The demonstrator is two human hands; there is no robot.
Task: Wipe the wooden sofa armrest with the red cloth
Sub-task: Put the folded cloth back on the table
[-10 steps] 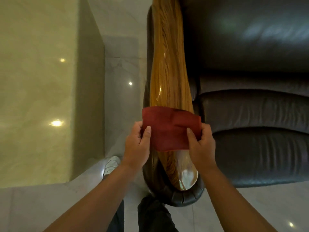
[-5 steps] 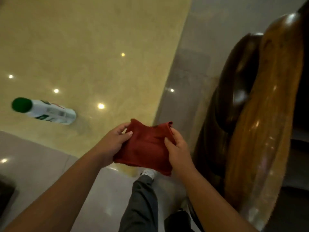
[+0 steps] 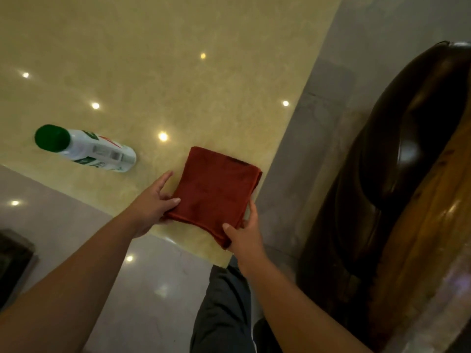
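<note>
The folded red cloth [image 3: 216, 192] lies flat over the yellow marble surface [image 3: 178, 72], left of the sofa. My left hand [image 3: 155, 200] grips its near left corner, thumb on top. My right hand [image 3: 243, 233] pinches its near right corner. The wooden sofa armrest [image 3: 433, 212], glossy brown, runs along the right edge of the view, apart from both hands.
A white spray can with a green cap [image 3: 84, 149] stands on the yellow surface left of the cloth. Grey polished floor [image 3: 76, 225] lies below it. My dark trouser leg [image 3: 224, 309] shows at the bottom. A dark object [image 3: 12, 261] sits at the far left edge.
The cloth left the armrest and moved left with both hands. It now lies folded square and lower over the yellow surface; the view swung left, away from the sofa.
</note>
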